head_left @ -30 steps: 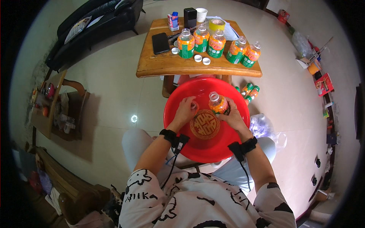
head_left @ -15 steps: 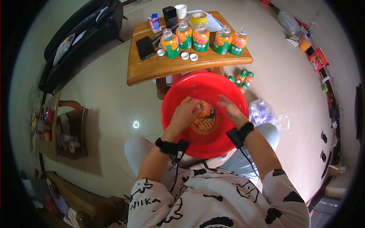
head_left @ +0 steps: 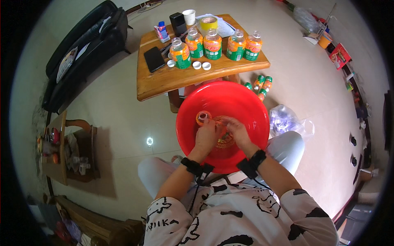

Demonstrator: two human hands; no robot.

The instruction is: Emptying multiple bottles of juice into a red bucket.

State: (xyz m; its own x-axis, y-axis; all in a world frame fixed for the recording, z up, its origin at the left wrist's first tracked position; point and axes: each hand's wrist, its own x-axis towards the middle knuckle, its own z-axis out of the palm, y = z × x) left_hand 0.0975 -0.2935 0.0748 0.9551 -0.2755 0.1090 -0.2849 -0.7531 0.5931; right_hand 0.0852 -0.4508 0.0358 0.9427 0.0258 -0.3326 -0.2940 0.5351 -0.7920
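Both hands are low inside a large red basin [head_left: 247,98]. A clear bottle [head_left: 203,116] with an orange label shows its uncapped mouth there, just beyond the fingertips of my left hand [head_left: 206,137]. Those fingers are curled close together; I cannot tell whether they touch that bottle. Opposite, my right hand [head_left: 240,133] has its fingers bent inward toward the left. Orange and green patches show between the hands, over the basin's gold printed pattern. The fingers hide what they grip there.
A wooden table [head_left: 158,87] ahead bears several uncapped bottles [head_left: 212,43], white caps [head_left: 197,65], a phone [head_left: 154,60], a tape roll [head_left: 209,23] and a paper cup [head_left: 189,17]. Capped bottles [head_left: 262,84] lie right of the basin, near a plastic bag [head_left: 283,119].
The hands have come closer together and lower in the basin. My right hand's spread fingers have bent inward. An open bottle mouth now shows beyond my left hand.
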